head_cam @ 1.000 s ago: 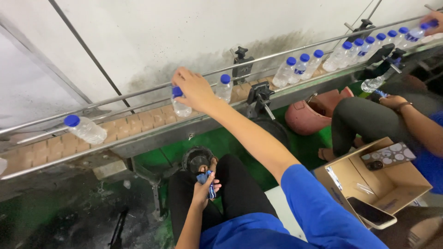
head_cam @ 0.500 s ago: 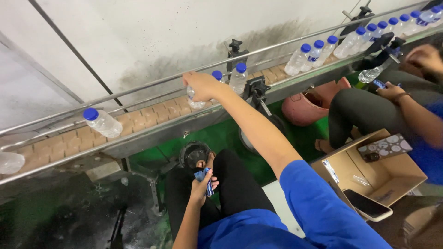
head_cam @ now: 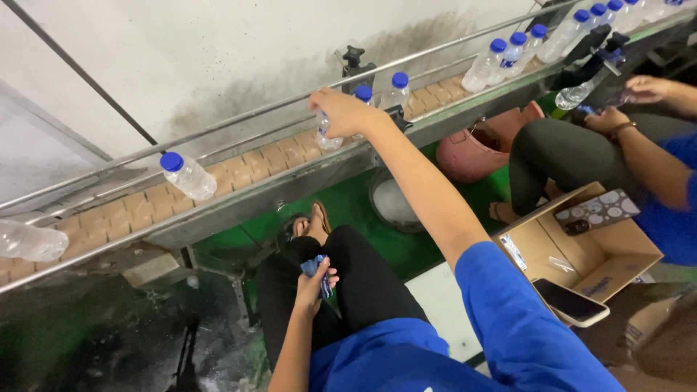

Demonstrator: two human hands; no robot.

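Two hands of the wearer are seen. The right hand [head_cam: 347, 112] is stretched out to the conveyor belt [head_cam: 131, 210] and is closed around a clear plastic bottle [head_cam: 324, 136]; only the lower body of that bottle shows under the fingers, and its cap is hidden by the hand. The left hand [head_cam: 314, 279] rests on the lap with the fingers curled round a small bundle of blue labels [head_cam: 316, 268]; how many pieces are in the bundle cannot be made out.

Just behind the held bottle, two blue-capped bottles [head_cam: 396, 91] stand upright on the belt, touching each other. One bottle [head_cam: 187, 175] with a blue cap lies tilted on the tan slats further left, and one more bottle [head_cam: 30, 242] lies flat at the left edge, its end cut off by the frame. At the upper right a packed row of capped bottles [head_cam: 512, 54] runs out of view; at least seven caps can be counted.

An open cardboard box [head_cam: 602, 254] stands at the right, with a spotted phone [head_cam: 597, 211] laid across its rim and a black phone [head_cam: 571, 302] resting beside its near corner. A co-worker's hands [head_cam: 628, 105] hold another bottle [head_cam: 577, 95] near the rail; their grip is partly hidden.
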